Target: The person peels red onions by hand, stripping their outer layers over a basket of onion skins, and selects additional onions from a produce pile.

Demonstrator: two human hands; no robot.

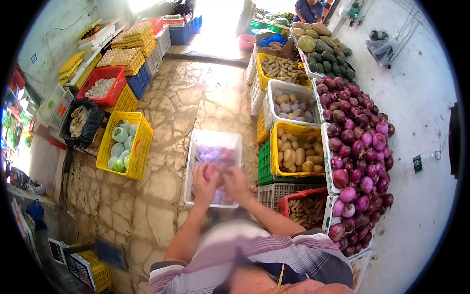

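Below me, a white plastic bin [189,161] stands on the floor with thin purple onion skins [208,152] lying in it. Over the bin, my left hand [203,185] is closed around a red onion [211,173]. My right hand [236,184] is beside the onion, its fingers curled in and pressed together close against it. Motion blurs those fingertips, so whatever they pinch cannot be made out. More loose skins show beneath the hands.
Stacked crates to the right hold potatoes [293,152] and other roots, with a long heap of red onions [360,142] beyond. On the left are a yellow crate [142,142] of wrapped round produce and egg trays [122,59]. A person [308,11] is near the doorway.
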